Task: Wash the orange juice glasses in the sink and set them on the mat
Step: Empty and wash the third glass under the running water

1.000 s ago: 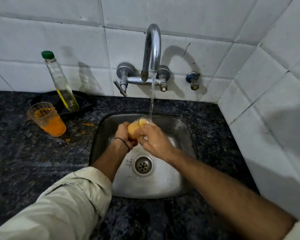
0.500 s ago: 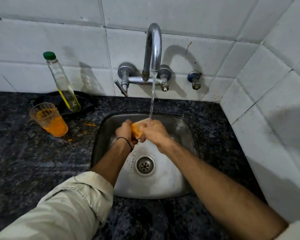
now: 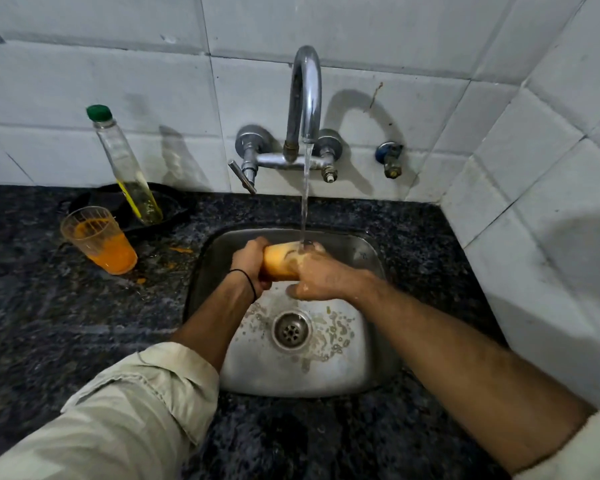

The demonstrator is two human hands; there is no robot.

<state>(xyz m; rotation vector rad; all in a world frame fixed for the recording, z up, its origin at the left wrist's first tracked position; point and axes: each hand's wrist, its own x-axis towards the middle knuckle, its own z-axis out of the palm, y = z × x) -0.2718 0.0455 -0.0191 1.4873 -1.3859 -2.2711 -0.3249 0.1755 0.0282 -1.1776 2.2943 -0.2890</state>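
Where the tiled wall (image 3: 361,36) ends, a dark speckled counter (image 3: 49,323) begins, and a steel sink (image 3: 291,379) is set into it. A curved tap (image 3: 305,95) on the wall sends a thin stream of water (image 3: 305,195) down over the sink. Left of the sink a black mat (image 3: 170,206) lies against the wall, with a clear, green-capped bottle (image 3: 129,168) standing on it. Just in front of the mat a second glass (image 3: 97,242) stands upright on the counter, partly full of orange juice, with orange spots near it.

The glass (image 3: 279,261) being washed lies on its side above the sink, cloudy orange, with the stream landing at its right end. The left hand (image 3: 248,261) has its fingers wrapped round the base end. The right hand (image 3: 323,277) is curled over the mouth end, though whether its fingers reach inside cannot be told. Below them, the drain (image 3: 291,330) sits among water drops. A thin black band (image 3: 248,284) circles the left wrist.
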